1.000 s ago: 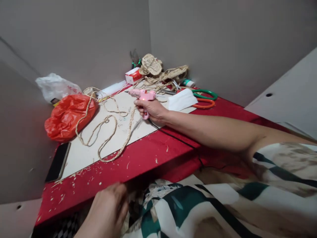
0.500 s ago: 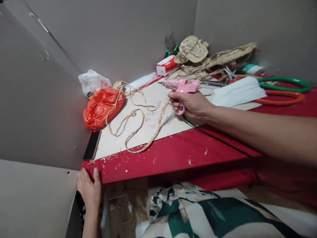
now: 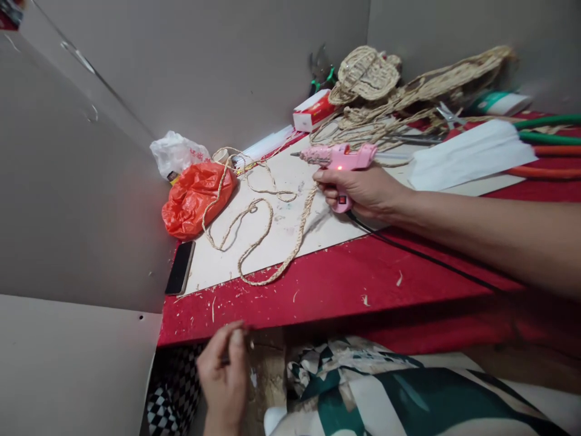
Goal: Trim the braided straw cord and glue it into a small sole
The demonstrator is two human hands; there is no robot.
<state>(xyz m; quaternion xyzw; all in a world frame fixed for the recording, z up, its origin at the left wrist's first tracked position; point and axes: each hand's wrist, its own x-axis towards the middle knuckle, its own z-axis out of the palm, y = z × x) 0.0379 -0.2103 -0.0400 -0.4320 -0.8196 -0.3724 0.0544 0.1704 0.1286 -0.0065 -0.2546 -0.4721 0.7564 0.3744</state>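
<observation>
My right hand [image 3: 367, 192] is closed round the handle of a pink glue gun [image 3: 339, 158], whose red light is on and whose nozzle points left over a pale board [image 3: 276, 242]. A black cord [image 3: 426, 257] runs from the gun across the red table [image 3: 336, 284]. A long braided rope [image 3: 254, 242] loops over the board just left of the gun. My left hand [image 3: 224, 378] is below the table's front edge, fingers pinched together on something thin I cannot make out.
An orange plastic bag [image 3: 193, 200] and a white bag [image 3: 175, 154] lie at the back left, a black phone [image 3: 180, 275] beside the board. Woven straw pieces [image 3: 367, 75], a red-and-white box [image 3: 313, 112], scissors and white paper [image 3: 467, 154] crowd the back. Grey panels wall the table in.
My left hand has moved right from the table's left corner to below the front edge and pinched shut. The right hand still holds the glue gun in place.
</observation>
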